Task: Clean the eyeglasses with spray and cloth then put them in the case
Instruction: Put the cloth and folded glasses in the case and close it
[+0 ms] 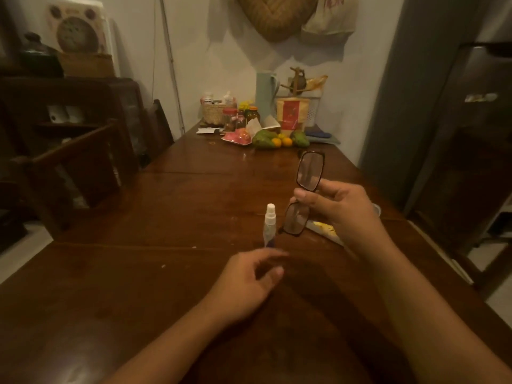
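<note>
The right hand [336, 209] pinches the eyeglasses [310, 171] at the bridge, raised just right of the upright spray bottle [270, 224], apparently presenting the lenses for spraying. The left hand [249, 278], fingers loosely parted and empty, hovers at the bottle's base over the bench [166, 273].

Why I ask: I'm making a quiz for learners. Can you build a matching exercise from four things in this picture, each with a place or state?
Things: 1 eyeglasses; 2 spray bottle; 3 oranges; 4 left hand.
Places or states: A upright on the table; B at the table's far end, beside green fruit; C held up by the right hand; D fingers loosely curled, holding nothing, near the spray bottle's base.
Pairs: 1-C, 2-A, 3-B, 4-D.
</note>
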{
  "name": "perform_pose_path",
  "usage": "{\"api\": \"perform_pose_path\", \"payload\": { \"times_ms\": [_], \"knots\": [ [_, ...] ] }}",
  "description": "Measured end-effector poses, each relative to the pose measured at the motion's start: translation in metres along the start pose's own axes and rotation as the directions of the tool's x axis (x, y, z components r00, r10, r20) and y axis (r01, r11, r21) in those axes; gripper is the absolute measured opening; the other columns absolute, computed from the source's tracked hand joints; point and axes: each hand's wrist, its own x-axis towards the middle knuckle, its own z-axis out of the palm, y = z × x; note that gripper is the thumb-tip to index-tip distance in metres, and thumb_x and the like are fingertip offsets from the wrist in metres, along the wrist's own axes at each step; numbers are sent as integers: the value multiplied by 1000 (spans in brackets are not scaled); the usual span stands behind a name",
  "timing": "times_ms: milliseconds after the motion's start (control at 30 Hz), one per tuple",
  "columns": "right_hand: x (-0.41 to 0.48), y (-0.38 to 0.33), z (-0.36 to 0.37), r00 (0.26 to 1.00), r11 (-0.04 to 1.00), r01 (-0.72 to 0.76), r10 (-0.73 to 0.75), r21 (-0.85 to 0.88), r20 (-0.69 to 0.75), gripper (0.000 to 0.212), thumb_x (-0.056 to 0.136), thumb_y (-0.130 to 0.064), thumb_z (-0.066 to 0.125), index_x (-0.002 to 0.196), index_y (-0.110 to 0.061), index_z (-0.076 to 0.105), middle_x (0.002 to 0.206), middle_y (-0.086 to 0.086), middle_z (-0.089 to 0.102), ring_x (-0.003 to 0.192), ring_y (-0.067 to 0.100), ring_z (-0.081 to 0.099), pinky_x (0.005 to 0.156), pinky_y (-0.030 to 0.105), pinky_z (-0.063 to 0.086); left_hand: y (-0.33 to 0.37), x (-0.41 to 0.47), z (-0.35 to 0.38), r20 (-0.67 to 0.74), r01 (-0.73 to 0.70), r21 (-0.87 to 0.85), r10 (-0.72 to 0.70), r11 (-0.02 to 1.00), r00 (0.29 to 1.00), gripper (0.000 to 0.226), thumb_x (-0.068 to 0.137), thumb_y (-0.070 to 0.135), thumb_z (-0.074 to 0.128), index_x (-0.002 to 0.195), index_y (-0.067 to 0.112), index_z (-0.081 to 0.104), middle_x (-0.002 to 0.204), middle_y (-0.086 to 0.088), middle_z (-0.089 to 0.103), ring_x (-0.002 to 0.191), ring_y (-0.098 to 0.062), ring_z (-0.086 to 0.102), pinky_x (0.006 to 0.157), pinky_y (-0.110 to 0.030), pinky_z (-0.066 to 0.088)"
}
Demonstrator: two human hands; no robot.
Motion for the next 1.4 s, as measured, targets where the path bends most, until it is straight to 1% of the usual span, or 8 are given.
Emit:
{"api": "perform_pose_path", "payload": {
  "times_ms": [100, 200, 467, 733, 900, 1067, 1233, 1400],
  "knots": [
    [17, -5, -30, 1000, 968, -20, 20, -251, -3, 22, 81, -30, 79, 100, -39, 73, 87, -25, 76, 82, 1, 74, 61, 8, 53, 4, 4, 20, 233, -121, 158, 82, 980, 969, 36, 96, 39, 51, 123, 62, 47, 131, 34, 52, 122, 18, 43, 108, -23, 34],
    [36, -4, -53, 998, 880, -59, 69, -472, 3, 21, 84, -24, 81, 91, -43, 73, 80, -25, 75, 75, -4, 71, 56, 11, 52, 5, 12, 35, 408, -283, 282, 153, 917, 900, 37, 100, 46, 39, 134, 59, 36, 149, 25, 37, 140, 7, 23, 115, -30, 3],
    [81, 26, -68, 966, 404, -7, 239, -915, 98, 22, 91, -21, 74, 112, -17, 74, 92, -1, 68, 81, 13, 63, 68, 28, 55, 21, 49, 68, 533, -450, 443, 175, 775, 828, 45, 99, 54, 33, 143, 45, 29, 160, 7, 24, 148, -11, 13, 117, -41, 0],
    [99, 48, -66, 927, 182, 44, 358, -982, 108, 24, 91, -17, 72, 113, -10, 68, 97, 6, 66, 90, 23, 67, 84, 37, 60, 15, 59, 74, 516, -450, 442, 191, 776, 835, 46, 98, 59, 31, 143, 47, 30, 159, 15, 24, 147, -3, 11, 117, -39, 0],
    [101, 58, -65, 919, 116, 56, 382, -992, 97, 24, 91, -12, 69, 116, -11, 68, 84, 0, 58, 80, 17, 62, 77, 30, 57, 16, 59, 73, 523, -449, 426, 191, 786, 831, 45, 98, 56, 34, 142, 48, 31, 158, 17, 24, 146, -1, 11, 115, -36, -1],
    [102, 63, -59, 894, 83, 18, 445, -996, 53, 33, 92, -12, 70, 125, -10, 64, 114, 12, 67, 104, 28, 66, 95, 39, 56, 15, 60, 73, 528, -446, 413, 190, 794, 828, 46, 97, 56, 35, 142, 48, 30, 158, 18, 24, 146, 0, 11, 115, -36, -1],
    [90, 71, -59, 956, 47, 99, 273, -994, 108, 28, 90, -10, 69, 117, -16, 69, 109, 9, 70, 93, 26, 68, 73, 38, 56, 14, 61, 73, 531, -443, 421, 181, 791, 828, 46, 97, 56, 36, 142, 48, 29, 158, 19, 23, 146, 0, 10, 115, -37, -2],
    [86, 74, -62, 961, 81, 97, 251, -992, 114, 25, 89, -15, 70, 113, -22, 74, 104, 4, 72, 88, 21, 67, 70, 34, 56, 15, 61, 73, 527, -441, 423, 181, 792, 830, 46, 97, 55, 37, 142, 49, 30, 158, 18, 24, 146, 0, 12, 114, -36, -3]
  ]
}}
